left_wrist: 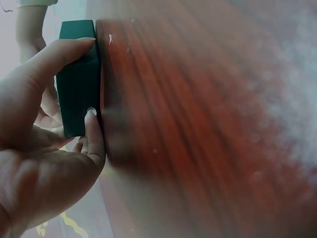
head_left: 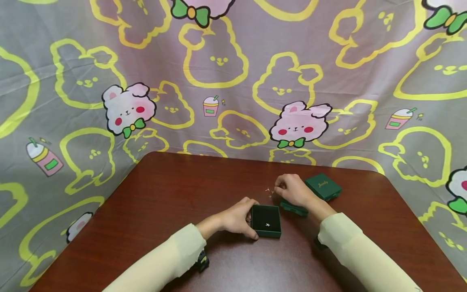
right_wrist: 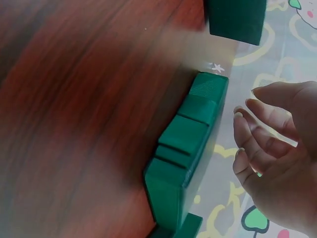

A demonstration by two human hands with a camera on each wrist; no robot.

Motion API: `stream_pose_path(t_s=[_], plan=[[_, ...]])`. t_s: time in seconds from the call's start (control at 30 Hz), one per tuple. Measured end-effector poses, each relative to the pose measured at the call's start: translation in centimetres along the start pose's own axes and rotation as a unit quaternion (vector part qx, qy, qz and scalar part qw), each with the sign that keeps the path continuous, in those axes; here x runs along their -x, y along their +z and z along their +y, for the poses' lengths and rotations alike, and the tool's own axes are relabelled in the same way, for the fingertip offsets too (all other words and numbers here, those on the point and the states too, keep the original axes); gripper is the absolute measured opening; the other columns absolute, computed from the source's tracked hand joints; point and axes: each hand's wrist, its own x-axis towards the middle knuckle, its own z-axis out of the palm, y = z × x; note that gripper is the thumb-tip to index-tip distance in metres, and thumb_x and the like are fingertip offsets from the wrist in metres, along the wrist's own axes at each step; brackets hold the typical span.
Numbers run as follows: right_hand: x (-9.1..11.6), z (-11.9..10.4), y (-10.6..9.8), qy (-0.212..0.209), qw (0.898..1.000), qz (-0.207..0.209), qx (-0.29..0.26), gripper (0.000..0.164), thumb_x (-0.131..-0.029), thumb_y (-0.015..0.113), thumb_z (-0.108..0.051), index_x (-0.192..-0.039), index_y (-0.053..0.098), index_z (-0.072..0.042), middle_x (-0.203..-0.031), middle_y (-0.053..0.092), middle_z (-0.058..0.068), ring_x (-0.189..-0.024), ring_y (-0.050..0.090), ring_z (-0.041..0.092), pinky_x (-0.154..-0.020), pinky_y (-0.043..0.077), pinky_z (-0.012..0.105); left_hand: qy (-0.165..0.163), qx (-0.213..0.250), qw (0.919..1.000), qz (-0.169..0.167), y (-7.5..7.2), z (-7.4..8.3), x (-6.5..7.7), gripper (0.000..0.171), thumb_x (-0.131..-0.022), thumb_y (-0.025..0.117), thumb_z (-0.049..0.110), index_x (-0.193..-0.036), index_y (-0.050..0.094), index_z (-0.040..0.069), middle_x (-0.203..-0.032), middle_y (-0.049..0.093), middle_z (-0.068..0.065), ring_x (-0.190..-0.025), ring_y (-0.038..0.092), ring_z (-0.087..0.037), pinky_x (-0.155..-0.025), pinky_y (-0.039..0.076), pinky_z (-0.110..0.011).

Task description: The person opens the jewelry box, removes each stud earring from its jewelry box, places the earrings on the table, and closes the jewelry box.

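Observation:
My left hand (head_left: 237,219) grips the left side of an open square green jewelry box (head_left: 269,234), which rests on the table. On the box's black lining lies a small silver star-shaped piece (head_left: 268,224). In the left wrist view the thumb (left_wrist: 74,49) presses the green wall and another finger bears on its lower edge. My right hand (head_left: 292,189) hovers behind and right of the box, above a grooved green piece (head_left: 294,208). Its fingers (right_wrist: 252,134) are loosely bent with nothing visible between them. Just left of it lie tiny silver pieces (head_left: 268,190) on the table.
A closed-looking green square box or lid (head_left: 323,185) with gold lettering sits at the back right, behind the right forearm. The brown wooden table (head_left: 175,182) ends at a patterned cloth (head_left: 233,101) hanging behind it and along both sides.

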Motion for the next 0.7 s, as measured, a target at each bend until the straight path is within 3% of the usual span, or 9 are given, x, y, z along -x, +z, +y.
stream_pose_path(t_s=[0.27,0.7], plan=[[1.1,-0.4,-0.9,-0.020,1.000,-0.014,-0.009,0.006,-0.094,0.069,-0.008,-0.091,0.074,-0.005,-0.078,0.062,-0.002,-0.067,0.053,0.013,-0.062,0.046,0.032,-0.002,0.001,1.0000,0.000,0.0,-0.2,-0.1,0.079,-0.064,0.097,0.017,-0.129,0.054,0.007,-0.109,0.046,-0.002,-0.090,0.052,-0.013,-0.081,0.046,-0.023],[2.9,-1.0,-1.4,-0.041,0.999,-0.021,0.001,0.005,-0.093,0.073,-0.009,-0.089,0.071,-0.012,-0.081,0.060,-0.005,-0.074,0.055,0.013,-0.068,0.047,0.032,0.002,-0.010,0.9999,0.001,0.1,-0.2,-0.2,0.081,-0.064,0.098,0.017,-0.131,0.053,0.006,-0.110,0.047,-0.001,-0.088,0.051,-0.010,-0.081,0.046,-0.022]])
